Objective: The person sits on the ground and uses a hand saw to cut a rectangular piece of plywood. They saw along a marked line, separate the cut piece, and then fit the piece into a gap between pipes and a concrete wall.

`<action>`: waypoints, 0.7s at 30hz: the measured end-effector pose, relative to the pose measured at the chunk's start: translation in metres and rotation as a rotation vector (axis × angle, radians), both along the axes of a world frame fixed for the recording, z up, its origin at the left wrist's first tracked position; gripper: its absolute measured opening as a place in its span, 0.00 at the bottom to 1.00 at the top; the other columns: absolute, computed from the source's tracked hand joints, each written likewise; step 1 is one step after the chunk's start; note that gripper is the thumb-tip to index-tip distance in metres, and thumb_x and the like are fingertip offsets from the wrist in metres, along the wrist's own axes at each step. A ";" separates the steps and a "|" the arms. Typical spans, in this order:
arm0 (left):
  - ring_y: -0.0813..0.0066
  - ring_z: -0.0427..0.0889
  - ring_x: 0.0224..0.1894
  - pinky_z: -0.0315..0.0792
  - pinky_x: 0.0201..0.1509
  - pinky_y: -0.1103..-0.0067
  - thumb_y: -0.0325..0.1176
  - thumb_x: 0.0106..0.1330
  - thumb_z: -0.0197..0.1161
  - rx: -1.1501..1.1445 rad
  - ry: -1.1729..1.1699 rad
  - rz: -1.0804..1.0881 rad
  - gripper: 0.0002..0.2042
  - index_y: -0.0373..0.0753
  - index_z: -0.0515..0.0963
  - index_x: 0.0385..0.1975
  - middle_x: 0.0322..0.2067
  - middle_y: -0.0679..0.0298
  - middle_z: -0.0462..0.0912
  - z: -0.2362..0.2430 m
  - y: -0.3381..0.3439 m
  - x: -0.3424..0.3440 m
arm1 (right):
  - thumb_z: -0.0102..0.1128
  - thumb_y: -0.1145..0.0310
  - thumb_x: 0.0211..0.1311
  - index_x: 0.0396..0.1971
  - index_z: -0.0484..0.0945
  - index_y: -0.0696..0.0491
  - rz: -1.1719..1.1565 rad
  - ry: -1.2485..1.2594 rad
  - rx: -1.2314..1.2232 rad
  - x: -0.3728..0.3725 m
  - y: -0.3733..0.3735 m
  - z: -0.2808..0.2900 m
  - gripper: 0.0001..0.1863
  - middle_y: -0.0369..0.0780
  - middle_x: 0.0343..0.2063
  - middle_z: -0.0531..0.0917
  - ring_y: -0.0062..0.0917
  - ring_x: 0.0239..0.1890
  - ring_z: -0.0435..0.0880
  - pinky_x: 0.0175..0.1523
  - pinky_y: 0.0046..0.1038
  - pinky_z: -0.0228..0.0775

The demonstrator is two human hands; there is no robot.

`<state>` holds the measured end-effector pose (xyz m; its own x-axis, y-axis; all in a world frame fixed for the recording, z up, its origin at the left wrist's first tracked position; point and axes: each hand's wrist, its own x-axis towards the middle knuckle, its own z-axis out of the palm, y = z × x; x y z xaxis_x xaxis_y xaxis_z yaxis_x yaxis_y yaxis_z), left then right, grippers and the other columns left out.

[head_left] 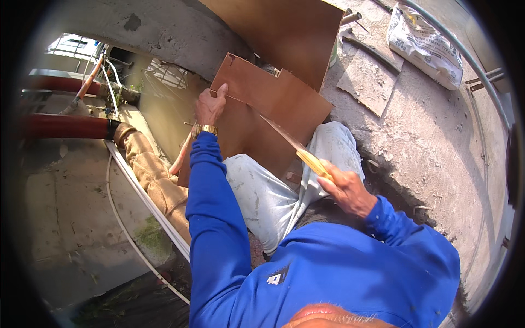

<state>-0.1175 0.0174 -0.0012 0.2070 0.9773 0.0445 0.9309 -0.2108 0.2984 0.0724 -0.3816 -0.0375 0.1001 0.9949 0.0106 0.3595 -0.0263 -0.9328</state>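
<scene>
My left hand (209, 105) grips the edge of a reddish-brown board (273, 101) at the upper middle, fingers bent over it, a gold watch on the wrist. My right hand (344, 188) is closed on the yellow handle of a hand saw (311, 162). The saw's thin blade runs up diagonally to a cut line in the board, toward my left hand. A larger brown board (298, 38) stands behind, and more brown board (240, 139) shows beneath. My knees, in pale dusty trousers (336, 147), are just below the boards.
Red pipes (74, 127), white pipes (169, 229) and tan sacking (150, 175) lie to the left beside a concrete ledge (65, 218). At upper right, a cement bag (424, 49), a thin slab (377, 90) and a metal bar rest on rough concrete. A curved conduit (465, 46) runs along the right.
</scene>
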 end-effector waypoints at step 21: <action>0.43 0.83 0.49 0.75 0.53 0.59 0.63 0.67 0.58 0.116 -0.096 -0.155 0.31 0.34 0.81 0.44 0.43 0.44 0.86 -0.039 0.020 -0.029 | 0.58 0.43 0.71 0.62 0.72 0.66 -0.293 0.196 -0.026 0.050 -0.120 0.021 0.39 0.37 0.25 0.80 0.16 0.26 0.74 0.33 0.24 0.69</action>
<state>-0.1462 0.0372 -0.0403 0.3440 0.9213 0.1814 0.8530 -0.3874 0.3498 0.1225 -0.5014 -0.0170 0.3792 0.9232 -0.0623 0.1476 -0.1268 -0.9809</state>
